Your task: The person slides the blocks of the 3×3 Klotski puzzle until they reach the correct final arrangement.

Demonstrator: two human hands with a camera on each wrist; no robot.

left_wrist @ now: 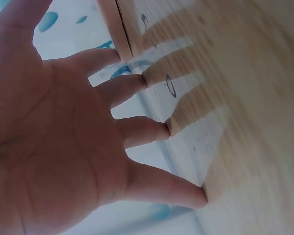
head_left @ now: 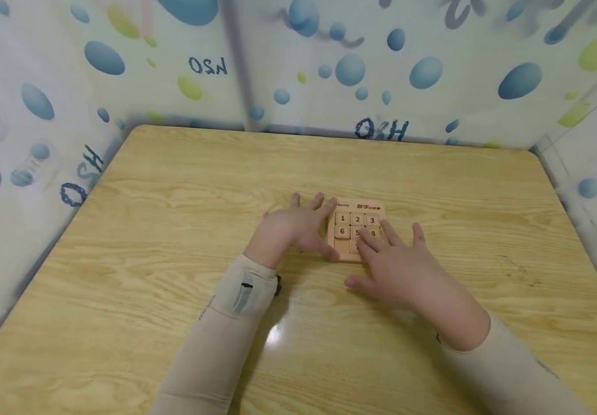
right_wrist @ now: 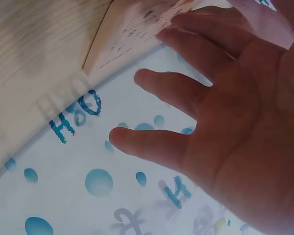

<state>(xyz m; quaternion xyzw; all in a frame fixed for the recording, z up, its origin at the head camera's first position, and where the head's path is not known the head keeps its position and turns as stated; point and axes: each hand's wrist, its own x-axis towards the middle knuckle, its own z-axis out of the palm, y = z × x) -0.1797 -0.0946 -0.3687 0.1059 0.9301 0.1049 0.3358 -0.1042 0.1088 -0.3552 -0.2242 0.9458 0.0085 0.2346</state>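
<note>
A wooden number slide puzzle (head_left: 341,248) lies flat on the table, with tiles 1, 2, 3 along its top row and 6, 5, 8 below. The lower left slot is bare, and part of the bottom row is hidden by fingers. My left hand (head_left: 301,226) spreads at the puzzle's left side, its thumb and index finger touching that edge. In the left wrist view the other fingers (left_wrist: 147,129) rest their tips on the table. From the lower right, my right hand (head_left: 404,268) reaches over, fingertips on the tiles near 5 and 8, its ring and little fingers (right_wrist: 152,144) extended.
The wood-grain table (head_left: 200,196) stretches around the puzzle on all sides. A white curtain-like backdrop (head_left: 319,92) with blue and green spots stands along its back and sides. Beige sleeves cover both forearms.
</note>
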